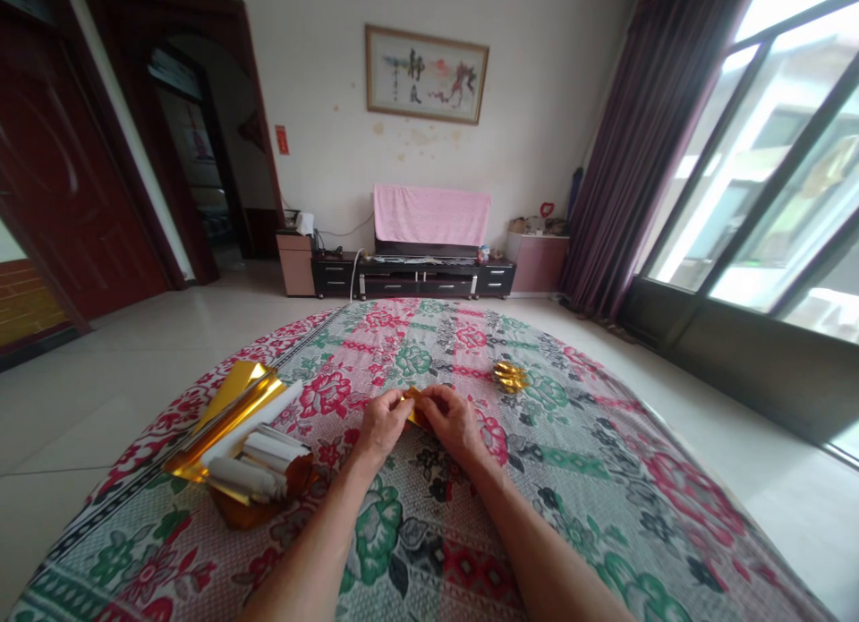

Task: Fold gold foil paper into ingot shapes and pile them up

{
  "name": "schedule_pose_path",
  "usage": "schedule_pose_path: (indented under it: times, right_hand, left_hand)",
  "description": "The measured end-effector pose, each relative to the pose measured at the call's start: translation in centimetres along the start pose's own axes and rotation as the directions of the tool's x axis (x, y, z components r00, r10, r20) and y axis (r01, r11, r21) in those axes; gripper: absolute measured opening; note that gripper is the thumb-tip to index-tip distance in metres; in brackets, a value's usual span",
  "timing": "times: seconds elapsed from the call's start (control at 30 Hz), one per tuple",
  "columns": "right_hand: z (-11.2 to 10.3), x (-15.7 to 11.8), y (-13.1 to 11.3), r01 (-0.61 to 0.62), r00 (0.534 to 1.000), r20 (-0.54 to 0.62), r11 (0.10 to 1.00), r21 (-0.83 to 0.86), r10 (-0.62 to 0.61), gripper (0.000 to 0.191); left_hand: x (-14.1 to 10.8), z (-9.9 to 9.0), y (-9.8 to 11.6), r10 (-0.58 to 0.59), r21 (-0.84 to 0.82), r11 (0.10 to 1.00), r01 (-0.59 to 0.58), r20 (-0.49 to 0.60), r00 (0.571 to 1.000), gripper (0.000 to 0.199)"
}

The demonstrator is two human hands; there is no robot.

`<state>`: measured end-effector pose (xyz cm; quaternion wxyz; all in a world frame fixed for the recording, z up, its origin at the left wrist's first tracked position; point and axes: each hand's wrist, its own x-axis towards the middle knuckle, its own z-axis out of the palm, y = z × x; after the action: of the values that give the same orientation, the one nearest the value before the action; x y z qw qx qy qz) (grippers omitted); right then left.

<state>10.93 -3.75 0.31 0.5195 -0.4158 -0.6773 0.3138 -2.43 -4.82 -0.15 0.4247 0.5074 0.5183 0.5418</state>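
Observation:
Above the middle of the flowered cloth, both my hands pinch one small piece of gold foil paper (416,413). My left hand (385,425) grips its left side between thumb and fingers. On the other side my right hand (456,423) has its fingers closed on the foil. The fingers cover much of the piece, so its exact shape is hard to make out. Beyond my right hand lies a small heap of folded gold foil pieces (511,377). To the left of my arms is a stack of gold foil sheets (245,407), with white rolled papers (248,477) beside it.
The round surface under my hands wears a red, green and grey flowered cloth (570,506). Past it, a low black cabinet (420,277) stands by the wall, with a pink cloth (433,213) above it. Windows (758,201) and a purple curtain (637,139) are at right.

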Motion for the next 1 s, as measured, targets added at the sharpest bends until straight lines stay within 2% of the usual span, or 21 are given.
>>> schedule_pose_path:
  times: [0.13,0.27,0.37,0.5,0.7,1.0]
  right_hand:
    - [-0.03,-0.01,-0.18,0.111,0.994,-0.006,0.992,-0.052,-0.111,0.012]
    - [0.02,0.08,0.0,0.254,0.967,0.001,0.961,-0.109,-0.255,0.01]
    - [0.06,0.1,0.02,0.297,0.953,-0.001,0.935,-0.193,-0.303,0.012]
    - [0.01,0.05,-0.01,0.307,0.95,0.039,0.9,-0.308,-0.311,0.012]
    - [0.07,-0.06,0.06,0.303,0.952,0.075,0.882,-0.361,-0.297,0.011]
    - [0.03,-0.03,0.33,0.316,0.948,0.095,0.93,-0.186,-0.303,0.018]
  left_hand:
    - [0.06,0.01,-0.05,-0.005,0.018,1.0,0.006,-0.034,0.999,0.022]
    - [0.1,0.0,-0.21,-0.019,0.021,1.0,0.02,-0.052,0.998,0.02]
    - [0.09,0.0,-0.16,-0.023,0.04,0.999,0.026,-0.07,0.997,0.019]
    - [0.1,0.07,-0.12,-0.026,0.033,0.999,0.029,-0.081,0.996,0.021]
    - [0.27,0.17,-0.58,0.03,0.111,0.994,-0.017,-0.119,0.992,0.025]
    - [-0.17,0.25,0.28,0.044,-0.024,0.999,-0.045,-0.034,0.998,0.025]
